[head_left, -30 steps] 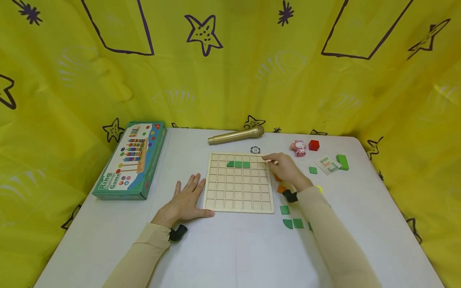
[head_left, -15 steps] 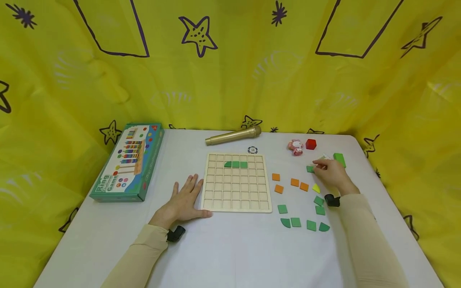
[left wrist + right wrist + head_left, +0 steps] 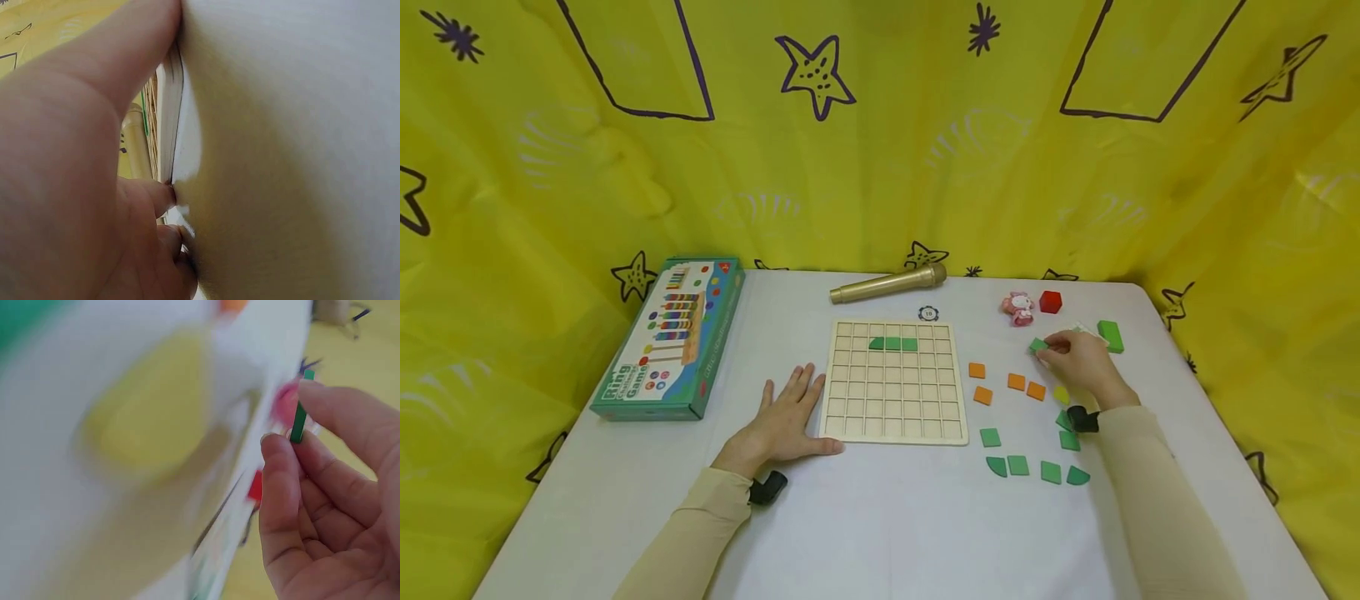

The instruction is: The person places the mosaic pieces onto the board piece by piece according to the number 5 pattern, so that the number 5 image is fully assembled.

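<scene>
My right hand [image 3: 1081, 363] pinches a green square tile [image 3: 1038, 346] between thumb and fingers, over the right part of the table. The right wrist view shows that green tile [image 3: 300, 412] edge-on at the fingertips. My left hand [image 3: 782, 423] lies flat with fingers spread, at the left edge of a wooden grid board [image 3: 887, 392]. Close up in the left wrist view, the left hand [image 3: 81, 150] touches the board's edge [image 3: 170, 119]. In one of the board's upper rows sits a short line of green tiles [image 3: 892, 343], the leftmost with a curved corner.
Several orange tiles [image 3: 983, 396], a yellow piece [image 3: 1061, 395] and several green tiles [image 3: 1018, 465] lie right of the board. Behind them are a pink figurine [image 3: 1019, 308], red cube [image 3: 1051, 302], green block [image 3: 1110, 336] and partly hidden pattern card [image 3: 1086, 332]. A microphone [image 3: 887, 285] and game box [image 3: 670, 337] stand farther off.
My right hand has gone from the board's upper right corner across to the right and picked up the green square tile there. The left hand has stayed in place.
</scene>
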A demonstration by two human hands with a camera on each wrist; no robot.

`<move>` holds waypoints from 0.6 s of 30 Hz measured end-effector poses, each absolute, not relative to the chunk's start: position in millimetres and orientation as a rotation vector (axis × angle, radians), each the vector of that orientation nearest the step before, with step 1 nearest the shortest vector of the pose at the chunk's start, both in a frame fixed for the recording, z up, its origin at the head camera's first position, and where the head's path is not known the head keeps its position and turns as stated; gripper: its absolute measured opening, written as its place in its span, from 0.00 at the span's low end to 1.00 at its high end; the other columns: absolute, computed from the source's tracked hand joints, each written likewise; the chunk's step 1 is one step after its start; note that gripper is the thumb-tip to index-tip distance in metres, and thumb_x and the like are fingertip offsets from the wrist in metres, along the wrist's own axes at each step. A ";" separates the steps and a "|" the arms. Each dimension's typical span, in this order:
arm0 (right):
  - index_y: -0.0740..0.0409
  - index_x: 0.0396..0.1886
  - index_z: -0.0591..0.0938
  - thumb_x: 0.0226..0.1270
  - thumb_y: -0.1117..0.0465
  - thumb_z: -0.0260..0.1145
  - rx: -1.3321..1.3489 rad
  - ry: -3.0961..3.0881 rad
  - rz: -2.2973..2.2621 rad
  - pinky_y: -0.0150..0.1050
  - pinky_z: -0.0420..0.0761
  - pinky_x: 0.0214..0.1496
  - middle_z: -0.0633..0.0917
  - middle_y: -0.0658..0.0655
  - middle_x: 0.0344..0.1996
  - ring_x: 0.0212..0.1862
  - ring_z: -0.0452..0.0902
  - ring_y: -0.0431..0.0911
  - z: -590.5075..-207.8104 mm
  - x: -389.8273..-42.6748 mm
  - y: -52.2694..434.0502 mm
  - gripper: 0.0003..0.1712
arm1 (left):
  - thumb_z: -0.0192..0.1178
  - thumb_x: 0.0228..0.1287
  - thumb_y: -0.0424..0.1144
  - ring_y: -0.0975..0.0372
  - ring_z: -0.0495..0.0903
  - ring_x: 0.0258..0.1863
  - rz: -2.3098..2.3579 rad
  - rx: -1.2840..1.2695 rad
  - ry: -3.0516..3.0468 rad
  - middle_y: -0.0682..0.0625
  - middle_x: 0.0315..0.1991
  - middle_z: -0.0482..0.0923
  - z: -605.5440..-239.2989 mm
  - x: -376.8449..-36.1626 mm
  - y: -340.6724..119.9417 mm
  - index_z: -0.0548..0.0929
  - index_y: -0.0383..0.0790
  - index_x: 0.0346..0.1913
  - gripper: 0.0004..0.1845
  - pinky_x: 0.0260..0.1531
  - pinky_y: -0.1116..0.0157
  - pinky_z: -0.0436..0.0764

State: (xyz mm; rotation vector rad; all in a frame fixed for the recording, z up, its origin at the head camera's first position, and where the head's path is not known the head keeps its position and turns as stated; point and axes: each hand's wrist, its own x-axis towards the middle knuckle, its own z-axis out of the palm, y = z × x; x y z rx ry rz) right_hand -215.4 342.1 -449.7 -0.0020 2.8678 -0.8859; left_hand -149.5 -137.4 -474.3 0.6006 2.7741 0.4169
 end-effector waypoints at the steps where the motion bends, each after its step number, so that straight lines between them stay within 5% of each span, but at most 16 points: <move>1: 0.70 0.54 0.78 0.69 0.55 0.66 -0.001 2.863 -0.916 0.49 0.76 0.48 0.81 0.65 0.42 0.43 0.72 0.56 -448.5 -215.0 336.3 0.23 | 0.61 0.49 0.75 0.47 0.36 0.75 0.419 0.601 2.774 0.37 0.77 0.37 -474.4 -149.5 -137.3 0.49 0.34 0.77 0.65 0.65 0.35 0.35; 8: 0.67 0.50 0.82 0.66 0.57 0.69 -0.134 2.839 -1.008 0.38 0.77 0.37 0.82 0.59 0.35 0.37 0.73 0.52 -446.8 -223.8 282.9 0.20 | 0.60 0.49 0.75 0.47 0.35 0.75 0.419 0.601 2.770 0.37 0.77 0.37 -475.6 -148.9 -138.0 0.48 0.34 0.77 0.65 0.65 0.36 0.35; 18: 0.66 0.49 0.83 0.65 0.59 0.70 -0.336 2.777 -0.989 0.39 0.75 0.39 0.81 0.56 0.33 0.37 0.73 0.49 -446.7 -241.9 215.3 0.17 | 0.61 0.49 0.75 0.47 0.35 0.75 0.433 0.610 2.776 0.37 0.77 0.37 -474.8 -149.1 -137.6 0.49 0.34 0.77 0.64 0.64 0.35 0.35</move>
